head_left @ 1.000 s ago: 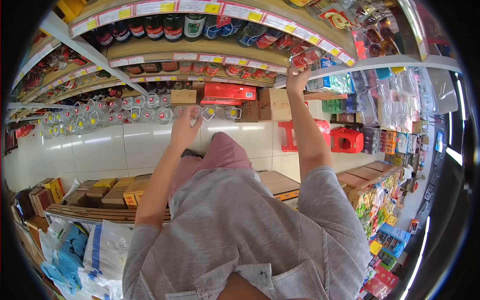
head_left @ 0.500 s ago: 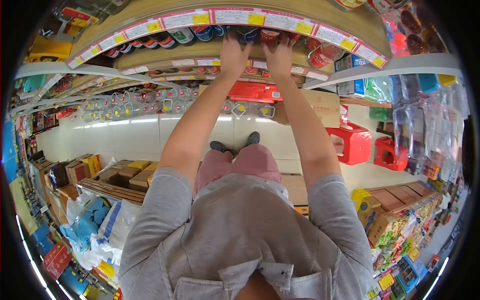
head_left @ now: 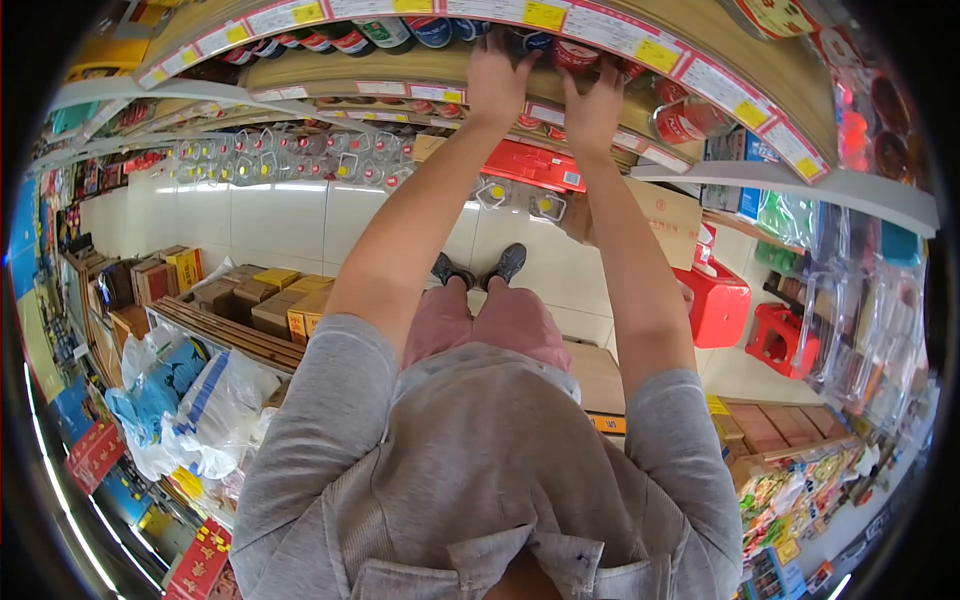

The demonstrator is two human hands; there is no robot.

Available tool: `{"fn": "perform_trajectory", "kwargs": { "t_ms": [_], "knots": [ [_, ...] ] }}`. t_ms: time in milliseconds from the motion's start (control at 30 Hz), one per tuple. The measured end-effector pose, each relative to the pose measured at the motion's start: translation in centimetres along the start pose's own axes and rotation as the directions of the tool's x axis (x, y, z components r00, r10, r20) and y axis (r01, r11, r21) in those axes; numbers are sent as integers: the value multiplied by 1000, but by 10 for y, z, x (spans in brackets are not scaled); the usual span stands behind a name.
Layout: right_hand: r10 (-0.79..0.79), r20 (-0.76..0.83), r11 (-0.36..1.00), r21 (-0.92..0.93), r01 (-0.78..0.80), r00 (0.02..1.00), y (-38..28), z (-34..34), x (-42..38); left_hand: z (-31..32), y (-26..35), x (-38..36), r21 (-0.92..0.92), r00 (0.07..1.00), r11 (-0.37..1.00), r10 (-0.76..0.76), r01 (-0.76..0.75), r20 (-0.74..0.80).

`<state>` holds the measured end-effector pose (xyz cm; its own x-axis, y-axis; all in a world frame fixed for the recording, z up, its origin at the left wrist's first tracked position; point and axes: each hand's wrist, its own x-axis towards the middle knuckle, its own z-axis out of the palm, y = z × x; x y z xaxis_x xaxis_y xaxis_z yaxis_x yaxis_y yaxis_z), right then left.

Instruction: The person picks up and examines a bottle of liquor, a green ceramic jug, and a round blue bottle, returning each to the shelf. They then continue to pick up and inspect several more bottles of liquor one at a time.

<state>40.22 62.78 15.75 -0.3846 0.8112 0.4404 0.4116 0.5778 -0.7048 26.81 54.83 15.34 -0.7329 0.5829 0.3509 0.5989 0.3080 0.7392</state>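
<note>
Both my hands reach into a shelf row beneath a curved strip of price tags. My left hand (head_left: 497, 85) has its fingers and thumb on either side of a bottle with a dark blue label (head_left: 529, 41). Just to the right, my right hand (head_left: 594, 108) spans a jar with a red label (head_left: 574, 56), the thumb toward its left side. Some fingertips are hidden under the shelf edge. Left of my hands stand a blue-labelled jar (head_left: 431, 32) and a green-capped-looking jar with a white label (head_left: 384, 33). Another red-labelled jar (head_left: 690, 120) lies tilted at the right.
Price-tag strip (head_left: 600, 28) overhangs the jars. Below are large clear jugs (head_left: 350, 165), a red box (head_left: 530, 163) and a cardboard carton (head_left: 665, 215). A red stool (head_left: 722, 305) stands at right. Stacked cartons (head_left: 270, 310) and plastic bags (head_left: 215, 400) are behind me at left.
The view has shifted, so the shelf and my hands appear further right and slightly higher. My hands stay at the same blue-labelled bottle and red-labelled jar.
</note>
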Motion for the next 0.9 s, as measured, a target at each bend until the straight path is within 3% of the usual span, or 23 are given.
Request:
{"fn": "perform_trajectory", "kwargs": {
  "t_ms": [67, 167, 267, 367, 500, 600, 733, 900],
  "knots": [
    [34, 11, 999, 24, -34, 999, -5, -4, 0, 4, 4, -1, -30, 999, 999, 19, -20, -44],
    [-67, 19, 992, -102, 69, 998, 8, 2, 0, 23, 7, -3, -243, 982, 968, -106, 65, -159],
    [-18, 117, 996, -83, 28, 993, 11, -1, 0, 41, -5, -6, -343, 966, 939, -97, 10, -238],
    [-59, 79, 993, -100, 67, 995, 11, 0, 1, 5, 21, -15, -392, 961, 903, -243, 174, -134],
    [-42, 98, 993, -102, 52, 994, -1, -3, 0, -11, 8, -20, -394, 898, 907, -290, 148, -331],
    [-69, 82, 986, -149, 81, 994, 1, -1, -1, -17, -5, -10, -208, 933, 971, -177, 115, -314],
    [-66, 105, 983, -166, 83, 992, 2, 1, -1, -18, -6, -9, -291, 927, 938, -265, 185, -264],
    [-110, 118, 971, -199, 132, 987, 1, 0, 0, -24, -6, -12, -315, 914, 938, -251, 148, -320]
  ]
}}
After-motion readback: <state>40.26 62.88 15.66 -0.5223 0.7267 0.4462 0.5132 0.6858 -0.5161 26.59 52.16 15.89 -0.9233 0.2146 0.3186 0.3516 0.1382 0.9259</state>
